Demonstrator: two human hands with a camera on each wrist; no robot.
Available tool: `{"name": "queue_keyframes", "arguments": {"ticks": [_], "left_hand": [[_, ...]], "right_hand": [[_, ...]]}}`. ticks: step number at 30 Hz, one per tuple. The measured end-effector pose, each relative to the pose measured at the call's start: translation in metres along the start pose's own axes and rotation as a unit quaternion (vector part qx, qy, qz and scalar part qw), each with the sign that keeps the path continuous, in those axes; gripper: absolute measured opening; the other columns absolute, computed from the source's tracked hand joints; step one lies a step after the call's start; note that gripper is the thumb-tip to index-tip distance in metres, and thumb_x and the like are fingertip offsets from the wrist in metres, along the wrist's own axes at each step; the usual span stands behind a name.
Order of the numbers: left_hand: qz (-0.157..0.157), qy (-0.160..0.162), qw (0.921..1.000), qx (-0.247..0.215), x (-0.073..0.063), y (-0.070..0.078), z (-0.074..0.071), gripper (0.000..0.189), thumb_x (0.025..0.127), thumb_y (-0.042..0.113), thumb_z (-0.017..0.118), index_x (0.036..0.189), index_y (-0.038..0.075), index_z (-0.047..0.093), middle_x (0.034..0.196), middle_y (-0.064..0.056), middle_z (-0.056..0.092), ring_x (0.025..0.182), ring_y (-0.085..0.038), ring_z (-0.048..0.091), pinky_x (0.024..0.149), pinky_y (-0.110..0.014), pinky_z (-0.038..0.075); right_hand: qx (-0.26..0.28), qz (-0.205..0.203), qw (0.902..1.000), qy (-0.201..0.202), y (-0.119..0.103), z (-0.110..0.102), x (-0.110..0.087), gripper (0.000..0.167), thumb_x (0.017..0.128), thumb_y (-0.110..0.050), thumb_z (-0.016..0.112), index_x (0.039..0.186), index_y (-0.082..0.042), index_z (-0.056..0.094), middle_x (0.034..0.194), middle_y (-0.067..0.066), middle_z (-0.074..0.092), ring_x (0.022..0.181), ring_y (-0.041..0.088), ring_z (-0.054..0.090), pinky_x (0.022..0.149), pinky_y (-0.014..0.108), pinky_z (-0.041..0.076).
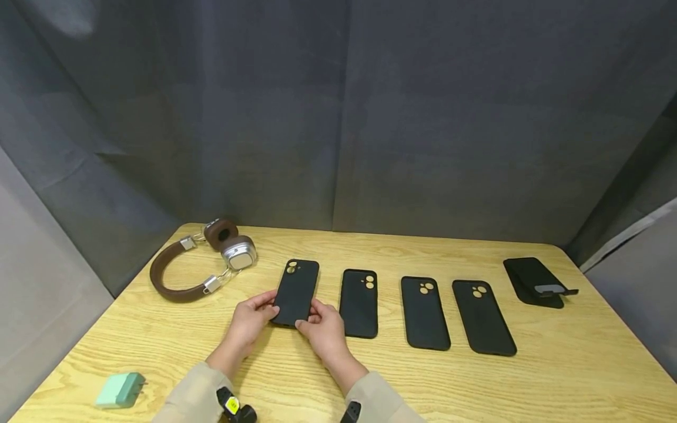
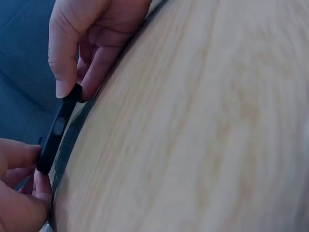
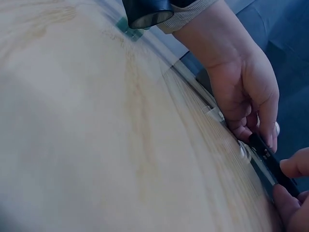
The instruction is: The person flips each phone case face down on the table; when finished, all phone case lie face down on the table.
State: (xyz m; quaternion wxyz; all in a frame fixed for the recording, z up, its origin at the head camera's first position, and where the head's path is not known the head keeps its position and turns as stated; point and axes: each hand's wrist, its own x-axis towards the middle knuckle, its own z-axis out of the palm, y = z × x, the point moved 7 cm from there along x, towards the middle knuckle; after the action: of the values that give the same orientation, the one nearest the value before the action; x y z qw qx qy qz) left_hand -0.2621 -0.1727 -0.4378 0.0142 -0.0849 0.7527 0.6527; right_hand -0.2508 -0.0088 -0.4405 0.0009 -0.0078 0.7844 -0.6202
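In the head view, a black phone case (image 1: 297,291) is held with its camera cutouts at the top left. My left hand (image 1: 245,323) pinches its lower left edge, thumb on top. At the lower right corner, my right hand (image 1: 327,333) grips it between thumb and fingers. Seen edge-on in the left wrist view, the case (image 2: 59,128) is tilted slightly above the wooden table. The right wrist view also has the case (image 3: 273,164) between both hands. Just right of my right hand lies another black phone case (image 1: 359,305).
Two more black phone cases (image 1: 425,314) (image 1: 483,317) lie farther right. Beyond them is a flat black item (image 1: 531,279) with a raised flap. Brown headphones (image 1: 177,288) rest at the back left, and a green charger plug (image 1: 119,390) at the front left of the table (image 1: 582,364).
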Motion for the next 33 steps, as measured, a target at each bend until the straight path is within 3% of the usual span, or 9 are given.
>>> {"name": "queue_keyframes", "arguments": {"ticks": [4, 11, 22, 33], "left_hand": [[0.008, -0.021, 0.9990, 0.038, 0.001, -0.001, -0.001, 0.043, 0.085, -0.005, 0.060, 0.127, -0.006, 0.052, 0.121, -0.021, 0.055, 0.098, -0.018, 0.052, 0.072, -0.013, 0.045], [0.015, -0.076, 0.9946, 0.069, 0.001, -0.003, -0.002, 0.058, 0.080, -0.003, 0.068, 0.133, -0.003, 0.046, 0.120, -0.019, 0.055, 0.109, -0.024, 0.055, 0.080, -0.019, 0.049], [0.018, -0.065, 0.9901, 0.123, 0.001, -0.002, 0.000, 0.059, 0.078, -0.004, 0.069, 0.132, -0.002, 0.048, 0.121, -0.020, 0.054, 0.110, -0.027, 0.054, 0.086, -0.029, 0.050], [0.040, -0.062, 0.9797, 0.186, 0.001, 0.003, 0.003, 0.056, 0.078, -0.002, 0.070, 0.130, -0.004, 0.050, 0.118, -0.020, 0.053, 0.102, -0.025, 0.055, 0.085, -0.035, 0.049]], "right_hand": [[-0.041, -0.018, 0.9989, -0.010, -0.002, 0.001, 0.001, 0.061, 0.073, -0.006, 0.075, 0.128, 0.007, 0.050, 0.095, 0.009, 0.054, 0.079, 0.014, 0.051, 0.068, 0.022, 0.044], [-0.087, -0.044, 0.9951, -0.013, -0.008, 0.000, 0.001, 0.061, 0.073, -0.009, 0.075, 0.127, 0.008, 0.051, 0.093, 0.011, 0.054, 0.081, 0.017, 0.051, 0.068, 0.027, 0.045], [-0.178, -0.036, 0.9832, -0.023, -0.013, 0.002, 0.002, 0.059, 0.075, -0.011, 0.075, 0.126, 0.009, 0.052, 0.086, 0.008, 0.047, 0.080, 0.021, 0.043, 0.068, 0.034, 0.039], [-0.218, -0.038, 0.9743, -0.044, -0.014, 0.002, 0.007, 0.045, 0.075, -0.013, 0.075, 0.110, 0.009, 0.058, 0.082, 0.007, 0.045, 0.078, 0.021, 0.043, 0.068, 0.034, 0.038]]}}
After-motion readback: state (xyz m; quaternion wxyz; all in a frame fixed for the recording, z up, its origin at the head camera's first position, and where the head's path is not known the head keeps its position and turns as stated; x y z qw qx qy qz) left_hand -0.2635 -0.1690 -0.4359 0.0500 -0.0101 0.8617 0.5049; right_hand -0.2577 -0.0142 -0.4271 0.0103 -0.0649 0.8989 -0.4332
